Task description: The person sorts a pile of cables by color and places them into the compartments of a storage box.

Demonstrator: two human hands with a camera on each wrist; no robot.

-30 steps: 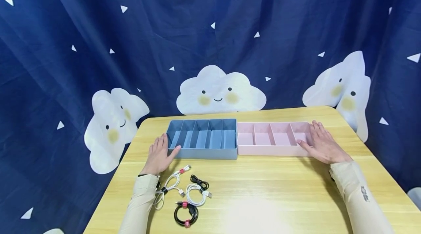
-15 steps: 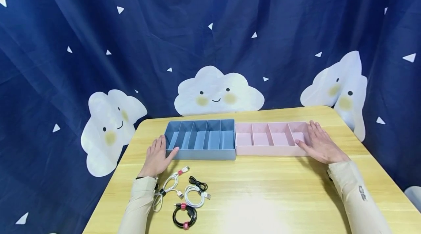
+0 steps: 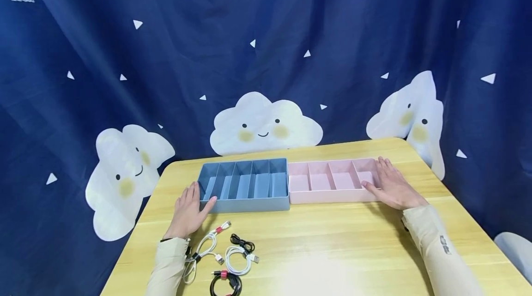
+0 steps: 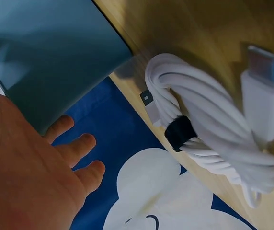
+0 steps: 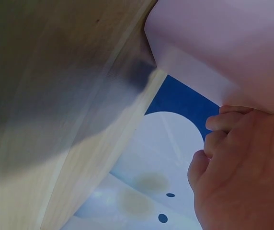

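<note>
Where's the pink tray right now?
In the head view, the pink tray sits right of centre on the table, with the blue tray beside it on the left and the right hand at its right end.

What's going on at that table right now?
A person's left hand rests on the outer end of the blue tray, and their right hand on the outer end of the pink tray. The divided trays stand end to end on the table. Two white cables and two black cables lie nearer the person, in neither hand.
</note>
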